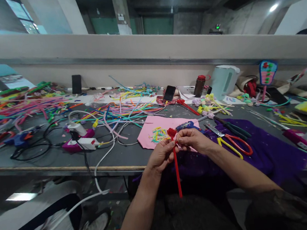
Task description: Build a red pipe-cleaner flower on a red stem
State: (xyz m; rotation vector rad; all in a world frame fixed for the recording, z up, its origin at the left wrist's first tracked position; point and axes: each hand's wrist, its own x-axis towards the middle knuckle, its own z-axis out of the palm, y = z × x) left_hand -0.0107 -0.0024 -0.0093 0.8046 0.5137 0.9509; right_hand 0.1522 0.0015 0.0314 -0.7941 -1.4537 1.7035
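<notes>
Between my two hands is a red pipe-cleaner flower (177, 171), its curled head up and its straight stem hanging down past the table edge. My left hand (162, 154) is closed on the stem just under the head. Fingertips of my right hand (192, 139) pinch at the same spot from the other side; what exactly lies between them is too small to make out. Behind the hands lies a pink sheet (142, 136) with a heap of short yellow, white and teal pieces (158, 134). A blue glue gun (189, 125) rests at the sheet's right side.
Scissors (236, 144) with red and yellow handles lie on purple cloth (268, 150) at the right. Loose pipe cleaners (125, 109) spread across the table. Power strips (81, 143) with cables stand left; a pale jug (223, 81) and a bottle (200, 86) are at the back.
</notes>
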